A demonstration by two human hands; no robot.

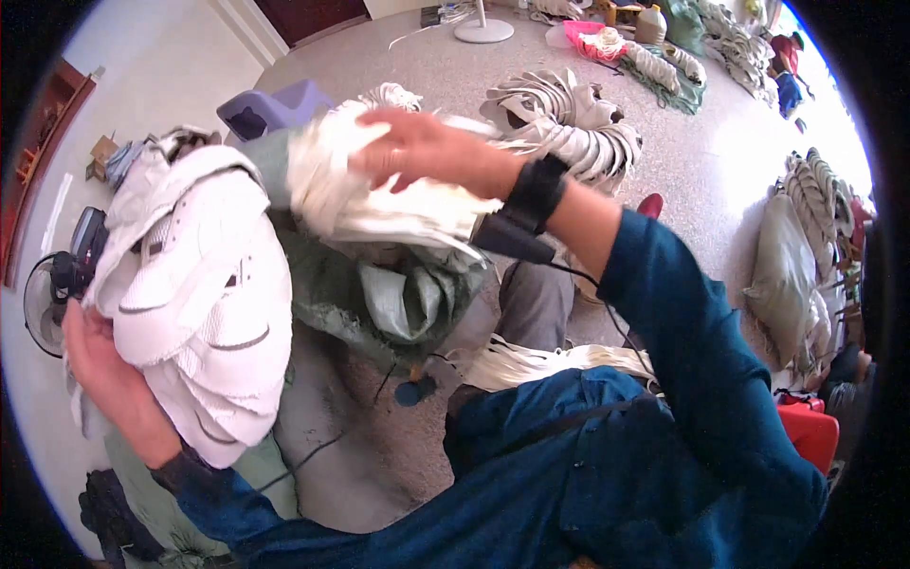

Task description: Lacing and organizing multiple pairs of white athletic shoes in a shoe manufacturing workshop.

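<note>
A thick stack of white shoe uppers (204, 313), with perforations and ribbed edges, stands tilted on the left. My left hand (109, 379) presses against its outer side, the fingers stretched out and partly hidden behind it. At the upper middle, my right hand (422, 156) is over a bundle of cream laces (327, 180), slightly blurred, its fingers bent and thumb apart. Whether a single strand lies between those fingers is too blurred to see. The laces drape over a green woven sack (332, 294). More cream laces (569, 363) lie across my lap.
A purple plastic stool (275, 109) stands beyond the laces. Curved rows of stacked uppers (559, 119) lie on the speckled floor. A fan (47, 303) is at the far left. At right are a filled pale sack (782, 270) and a red object (810, 436). A dark cable (616, 322) hangs by my right arm.
</note>
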